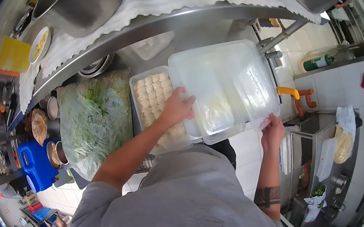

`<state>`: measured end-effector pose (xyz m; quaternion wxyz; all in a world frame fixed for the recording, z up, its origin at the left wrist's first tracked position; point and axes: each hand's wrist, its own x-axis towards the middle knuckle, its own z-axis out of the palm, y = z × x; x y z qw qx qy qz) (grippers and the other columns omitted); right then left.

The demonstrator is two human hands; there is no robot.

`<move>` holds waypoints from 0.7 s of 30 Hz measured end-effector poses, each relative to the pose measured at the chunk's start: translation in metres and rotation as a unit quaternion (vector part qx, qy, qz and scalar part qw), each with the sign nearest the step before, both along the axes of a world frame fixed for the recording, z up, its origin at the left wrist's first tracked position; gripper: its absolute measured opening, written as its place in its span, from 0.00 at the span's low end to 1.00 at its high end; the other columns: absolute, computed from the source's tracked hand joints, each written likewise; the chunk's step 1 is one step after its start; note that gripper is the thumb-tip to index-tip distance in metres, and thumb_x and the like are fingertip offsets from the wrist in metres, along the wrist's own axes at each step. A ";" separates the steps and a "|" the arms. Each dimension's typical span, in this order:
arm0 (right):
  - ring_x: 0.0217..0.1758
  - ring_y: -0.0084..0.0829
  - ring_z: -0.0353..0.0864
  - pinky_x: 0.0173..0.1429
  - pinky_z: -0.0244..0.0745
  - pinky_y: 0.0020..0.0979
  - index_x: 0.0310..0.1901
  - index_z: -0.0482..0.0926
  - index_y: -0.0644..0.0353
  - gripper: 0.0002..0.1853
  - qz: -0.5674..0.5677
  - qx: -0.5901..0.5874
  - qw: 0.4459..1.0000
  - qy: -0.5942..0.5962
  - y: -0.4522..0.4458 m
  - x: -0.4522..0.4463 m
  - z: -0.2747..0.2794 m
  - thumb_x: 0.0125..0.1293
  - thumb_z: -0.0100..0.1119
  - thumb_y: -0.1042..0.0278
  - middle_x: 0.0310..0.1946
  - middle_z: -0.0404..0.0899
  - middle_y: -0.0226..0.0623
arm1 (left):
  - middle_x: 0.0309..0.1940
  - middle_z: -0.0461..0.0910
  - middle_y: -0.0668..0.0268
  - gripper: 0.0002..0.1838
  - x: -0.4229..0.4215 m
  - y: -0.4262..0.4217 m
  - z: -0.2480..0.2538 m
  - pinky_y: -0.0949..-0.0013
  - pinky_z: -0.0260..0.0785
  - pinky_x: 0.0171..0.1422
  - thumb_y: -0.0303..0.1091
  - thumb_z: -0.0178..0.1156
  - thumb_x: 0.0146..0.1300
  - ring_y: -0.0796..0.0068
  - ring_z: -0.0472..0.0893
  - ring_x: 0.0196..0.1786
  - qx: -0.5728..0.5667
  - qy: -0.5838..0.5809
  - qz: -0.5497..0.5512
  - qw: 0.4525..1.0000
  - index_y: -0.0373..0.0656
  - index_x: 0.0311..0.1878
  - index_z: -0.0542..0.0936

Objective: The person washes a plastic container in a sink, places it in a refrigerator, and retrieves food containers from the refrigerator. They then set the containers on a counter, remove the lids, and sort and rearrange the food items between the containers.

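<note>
A large translucent plastic container [246, 83] lies over the steel counter in front of me, its near edge close to my body. My right hand [273, 130] pinches its near right corner. My left hand [179, 109] is at its left edge with bent fingers closed on the rim, partly above the neighbouring tub. That clear tub [151, 92] holds rows of pale, rounded dough-like pieces; my left forearm covers part of it. What the translucent container holds, if anything, is not clear.
Left of the tub lies a big plastic bag of leafy greens [96, 116]. A blue jug [37, 163] stands at lower left. Above the counter runs a steel shelf [167, 17] with large pots [84, 2]. Orange-handled objects [288, 91] sit at the right.
</note>
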<state>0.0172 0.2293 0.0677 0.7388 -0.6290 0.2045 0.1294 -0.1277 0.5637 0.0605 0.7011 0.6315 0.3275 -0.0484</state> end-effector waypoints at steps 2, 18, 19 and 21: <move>0.25 0.30 0.82 0.28 0.82 0.34 0.38 0.74 0.61 0.11 0.021 0.015 0.999 0.020 0.014 -0.024 0.016 0.74 0.62 0.65 0.27 0.79 0.37 | 0.35 0.82 0.52 0.29 0.000 -0.001 0.007 0.66 0.83 0.35 0.42 0.62 0.76 0.65 0.87 0.31 -0.038 0.027 0.043 0.998 0.29 0.66 0.65; 0.22 0.34 0.85 0.26 0.84 0.32 0.38 0.74 0.70 0.18 0.235 -0.116 0.954 0.145 0.065 -0.104 0.037 0.74 0.65 0.60 0.26 0.81 0.44 | 0.36 0.88 0.52 0.30 -0.007 0.000 0.000 0.69 0.80 0.36 0.39 0.62 0.72 0.68 0.89 0.30 0.105 -0.007 0.004 0.994 0.23 0.67 0.71; 0.21 0.33 0.85 0.25 0.83 0.32 0.37 0.75 0.71 0.20 0.244 -0.134 0.949 0.148 0.065 -0.102 0.037 0.74 0.64 0.58 0.24 0.81 0.43 | 0.35 0.88 0.52 0.29 -0.007 0.000 0.000 0.68 0.80 0.37 0.38 0.62 0.72 0.68 0.89 0.30 0.102 -0.004 0.002 0.995 0.22 0.66 0.71; 0.20 0.32 0.84 0.24 0.82 0.31 0.36 0.77 0.72 0.21 0.292 -0.204 0.922 0.154 0.063 -0.095 0.044 0.74 0.64 0.57 0.22 0.81 0.42 | 0.34 0.88 0.51 0.29 -0.007 -0.002 0.000 0.68 0.80 0.37 0.37 0.62 0.72 0.68 0.89 0.29 0.100 -0.001 -0.005 0.995 0.22 0.66 0.72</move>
